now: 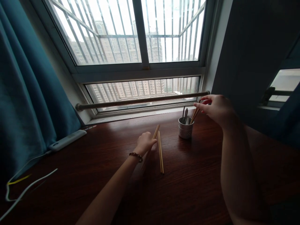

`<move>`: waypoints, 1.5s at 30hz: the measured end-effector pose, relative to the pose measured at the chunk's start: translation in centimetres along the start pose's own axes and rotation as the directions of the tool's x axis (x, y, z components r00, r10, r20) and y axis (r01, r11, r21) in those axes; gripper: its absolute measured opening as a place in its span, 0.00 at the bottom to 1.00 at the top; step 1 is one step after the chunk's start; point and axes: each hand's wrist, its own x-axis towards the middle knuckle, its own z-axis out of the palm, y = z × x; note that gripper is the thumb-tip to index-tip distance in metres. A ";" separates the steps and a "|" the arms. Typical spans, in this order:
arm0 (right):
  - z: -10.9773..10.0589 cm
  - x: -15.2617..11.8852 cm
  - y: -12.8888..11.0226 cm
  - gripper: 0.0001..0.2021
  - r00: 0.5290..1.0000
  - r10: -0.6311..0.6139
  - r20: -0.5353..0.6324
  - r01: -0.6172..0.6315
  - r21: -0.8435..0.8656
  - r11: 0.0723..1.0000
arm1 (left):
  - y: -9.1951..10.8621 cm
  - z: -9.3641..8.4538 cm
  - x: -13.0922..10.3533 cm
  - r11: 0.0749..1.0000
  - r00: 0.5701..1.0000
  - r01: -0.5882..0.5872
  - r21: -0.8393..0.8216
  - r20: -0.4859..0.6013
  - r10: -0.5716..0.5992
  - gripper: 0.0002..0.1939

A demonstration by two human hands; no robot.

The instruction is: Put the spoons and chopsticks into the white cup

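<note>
Grey daylight falls through a barred window [140, 68] at twelve o'clock, with tall buildings [122, 90] outside, a metal rail [140, 101] across its foot, and a blue curtain [25, 87] toward ten o'clock. In front of me spreads a dark red-brown counter [89, 184], and I take as the middle of my dial the loose pair of chopsticks [161, 153] lying on it, pointing roughly from twelve to six. At ten o'clock from them, just beside, is my left hand [145, 143], a braided bracelet [136, 157] on the wrist; its fingers are closed round more chopsticks [156, 131], whose upper ends lean toward one o'clock. I cannot tell how many I have there. Between one and two o'clock stands a small pale cup [186, 130], upright, holding a spoon [186, 113] and a dark thin utensil [183, 112]. My right hand [217, 107] is at two o'clock from the cup, fingertips pinching the tops of the wooden sticks [194, 117] that slant up out of it, their lower ends inside the rim. Out at nine lies a white power strip [67, 140].
</note>
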 end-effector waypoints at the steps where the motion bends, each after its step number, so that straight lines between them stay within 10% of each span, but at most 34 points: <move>1: -0.6 -0.5 -0.4 0.19 1.000 -0.019 -0.002 0.019 0.030 0.999 | 0.4 -0.7 0.1 0.998 0.999 -0.035 -0.048 -0.027 0.034 0.13; 10: -4.0 -3.0 -1.6 0.21 0.984 -0.123 -0.129 0.149 0.216 0.965 | 10.2 -5.2 3.6 0.581 0.795 -0.561 -0.590 -0.580 0.178 0.15; 17: -5.3 -3.3 -0.8 0.20 0.974 -0.149 -0.170 0.183 0.204 0.962 | 15.7 -3.9 6.1 0.417 0.698 -0.715 -0.561 -0.610 0.376 0.08; 23: -5.8 -3.6 -0.9 0.20 0.975 -0.139 -0.175 0.172 0.185 0.968 | 16.7 -1.8 6.5 0.473 0.633 -0.774 -0.420 -0.511 0.582 0.06; 34: -5.6 -3.2 -0.3 0.20 0.967 -0.180 -0.179 0.216 0.207 0.954 | 17.1 1.9 7.9 0.557 0.707 -0.667 -0.494 -0.184 0.683 0.07; 45: -5.4 -3.1 -0.5 0.21 0.976 -0.163 -0.142 0.189 0.191 0.963 | 13.4 1.2 6.2 0.552 0.670 -0.732 -0.399 -0.274 0.690 0.12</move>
